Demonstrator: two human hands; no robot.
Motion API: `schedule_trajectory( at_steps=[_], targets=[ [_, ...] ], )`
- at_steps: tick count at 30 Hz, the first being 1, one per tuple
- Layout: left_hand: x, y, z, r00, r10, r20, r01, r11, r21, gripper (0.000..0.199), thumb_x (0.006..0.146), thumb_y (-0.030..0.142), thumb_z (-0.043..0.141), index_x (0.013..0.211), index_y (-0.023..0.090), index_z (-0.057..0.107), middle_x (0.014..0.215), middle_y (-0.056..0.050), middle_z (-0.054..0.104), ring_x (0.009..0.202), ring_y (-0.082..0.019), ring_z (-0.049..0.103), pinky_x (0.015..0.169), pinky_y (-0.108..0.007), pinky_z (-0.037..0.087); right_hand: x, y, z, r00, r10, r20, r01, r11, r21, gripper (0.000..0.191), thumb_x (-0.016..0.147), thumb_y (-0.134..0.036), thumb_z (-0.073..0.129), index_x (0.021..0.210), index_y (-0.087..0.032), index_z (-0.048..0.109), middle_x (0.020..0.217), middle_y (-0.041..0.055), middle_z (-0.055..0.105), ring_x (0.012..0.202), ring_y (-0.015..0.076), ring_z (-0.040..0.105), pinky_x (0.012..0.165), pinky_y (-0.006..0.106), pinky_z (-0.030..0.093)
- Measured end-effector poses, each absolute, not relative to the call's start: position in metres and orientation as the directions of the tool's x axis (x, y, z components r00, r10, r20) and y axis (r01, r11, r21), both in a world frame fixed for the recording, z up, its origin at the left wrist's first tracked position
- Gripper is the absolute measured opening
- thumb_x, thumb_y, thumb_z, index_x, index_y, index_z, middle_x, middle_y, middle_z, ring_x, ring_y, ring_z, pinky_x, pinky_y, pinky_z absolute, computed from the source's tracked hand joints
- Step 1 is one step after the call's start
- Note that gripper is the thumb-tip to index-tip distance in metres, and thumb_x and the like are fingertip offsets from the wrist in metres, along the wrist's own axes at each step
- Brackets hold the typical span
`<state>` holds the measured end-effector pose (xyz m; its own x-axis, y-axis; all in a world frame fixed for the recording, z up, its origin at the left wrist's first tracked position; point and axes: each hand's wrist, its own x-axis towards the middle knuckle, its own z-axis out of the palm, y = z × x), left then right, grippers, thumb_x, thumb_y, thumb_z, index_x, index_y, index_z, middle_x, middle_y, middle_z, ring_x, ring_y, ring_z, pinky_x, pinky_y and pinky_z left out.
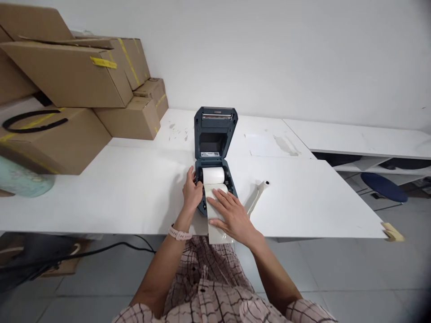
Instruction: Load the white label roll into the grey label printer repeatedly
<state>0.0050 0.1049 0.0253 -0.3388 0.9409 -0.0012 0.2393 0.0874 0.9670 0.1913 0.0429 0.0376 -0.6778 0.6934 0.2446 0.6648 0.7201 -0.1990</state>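
A dark label printer (199,207) stands on the white table with its lid (215,113) tipped up and back. Inside lies a white label roll (213,175). From it a strip of label paper (215,235) runs toward me, past the printer's front and over the table edge. My left hand (193,193) grips the printer's left side, thumb over the rim beside the roll. Lying flat on the strip is my right hand (232,214), fingers stretched and spread. To the right sits a small paper roll (264,185) with a dark core and a loose tail.
Cardboard boxes (74,74) are stacked at the left, with a black loop (33,120) on one. A mint-green object (25,179) is at the far left. Cables (101,249) hang below the table. A blue stool (384,186) stands at the right.
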Motion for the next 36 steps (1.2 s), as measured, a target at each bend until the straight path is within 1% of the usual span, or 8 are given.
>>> schedule_trajectory(
  at_steps=[6, 11, 13, 15, 21, 27, 31, 36],
  targets=[
    [0.019, 0.072, 0.027, -0.229, 0.917, 0.328, 0.527, -0.167, 0.833, 0.061, 0.099, 0.035, 0.047, 0.158, 0.028, 0.031, 0.168, -0.008, 0.028, 0.157, -0.028, 0.022, 0.126, -0.053, 0.025, 0.196, 0.046, 0.048, -0.686, 0.686, 0.243, 0.614, 0.725, -0.312, 0.082, 0.091, -0.069, 0.054, 0.155, -0.018, 0.043, 0.164, 0.0161, 0.035, 0.153, 0.0352, 0.031, 0.120, 0.059, 0.037],
    [0.033, 0.034, 0.031, 0.198, 0.897, 0.396, 0.770, -0.393, 0.502, 0.044, 0.104, 0.036, 0.036, 0.142, 0.025, 0.057, 0.148, -0.008, 0.059, 0.146, -0.030, 0.045, 0.125, -0.066, 0.014, 0.229, 0.075, 0.086, -0.711, 0.659, 0.245, 0.307, 0.605, -0.735, 0.042, 0.097, -0.056, 0.057, 0.119, -0.025, 0.075, 0.123, 0.0087, 0.075, 0.117, 0.0268, 0.069, 0.102, 0.049, 0.056],
    [0.032, 0.031, 0.031, 0.251, 0.883, 0.397, 0.800, -0.420, 0.429, 0.044, 0.103, 0.038, 0.041, 0.140, 0.022, 0.060, 0.148, -0.010, 0.058, 0.144, -0.032, 0.047, 0.125, -0.067, 0.012, 0.235, 0.106, 0.107, -0.515, 0.792, 0.328, 0.281, 0.517, -0.808, 0.039, 0.099, -0.055, 0.054, 0.108, -0.025, 0.077, 0.107, 0.0061, 0.079, 0.102, 0.0230, 0.073, 0.096, 0.045, 0.058],
    [0.030, 0.033, 0.030, 0.270, 0.865, 0.422, 0.811, -0.441, 0.385, 0.044, 0.101, 0.040, 0.048, 0.138, 0.020, 0.061, 0.148, -0.012, 0.058, 0.143, -0.034, 0.048, 0.125, -0.067, 0.012, 0.229, 0.149, 0.128, -0.206, 0.851, 0.483, 0.294, 0.525, -0.799, 0.049, 0.097, -0.063, 0.052, 0.118, -0.024, 0.072, 0.122, 0.0082, 0.073, 0.118, 0.0253, 0.067, 0.107, 0.048, 0.051],
    [0.033, 0.016, 0.024, 0.256, 0.773, 0.581, 0.743, -0.542, 0.393, 0.026, 0.097, 0.028, 0.055, 0.114, 0.021, 0.073, 0.128, -0.010, 0.073, 0.132, -0.032, 0.060, 0.120, -0.063, 0.033, 0.186, 0.278, 0.167, -0.308, 0.839, 0.448, 0.170, 0.512, -0.842, 0.087, 0.090, -0.086, 0.025, 0.156, -0.031, 0.033, 0.168, 0.0018, 0.027, 0.157, 0.0293, 0.020, 0.125, 0.059, 0.019],
    [0.015, -0.021, 0.026, -0.045, 0.706, 0.707, 0.538, -0.579, 0.613, 0.017, 0.094, 0.017, 0.057, 0.096, 0.022, 0.074, 0.088, -0.002, 0.078, 0.095, -0.019, 0.075, 0.095, -0.037, 0.057, 0.194, 0.222, 0.151, -0.291, 0.825, 0.485, 0.084, 0.527, -0.846, 0.080, 0.093, -0.083, 0.016, 0.152, -0.036, 0.041, 0.157, -0.0002, 0.046, 0.151, 0.0290, 0.035, 0.125, 0.056, 0.023],
    [0.004, -0.012, 0.038, -0.453, 0.708, 0.541, 0.391, -0.388, 0.835, 0.032, 0.097, 0.037, 0.057, 0.125, 0.025, 0.065, 0.129, -0.009, 0.068, 0.128, -0.023, 0.061, 0.110, -0.040, 0.048, 0.205, 0.119, 0.106, -0.154, 0.866, 0.476, 0.108, 0.493, -0.863, 0.057, 0.100, -0.071, 0.029, 0.138, -0.042, 0.058, 0.147, -0.0028, 0.057, 0.146, 0.0264, 0.043, 0.125, 0.049, 0.027],
    [0.014, 0.022, 0.055, -0.359, 0.932, -0.053, -0.028, 0.046, 0.999, 0.087, 0.087, 0.064, 0.061, 0.160, 0.033, 0.024, 0.173, -0.008, 0.014, 0.159, -0.030, 0.014, 0.125, -0.047, 0.027, 0.197, 0.065, 0.044, 0.002, 0.977, 0.214, -0.081, 0.213, -0.974, 0.054, 0.090, -0.055, 0.066, 0.140, -0.036, 0.057, 0.155, 0.0017, 0.049, 0.148, 0.0275, 0.039, 0.125, 0.051, 0.028]
  ],
)
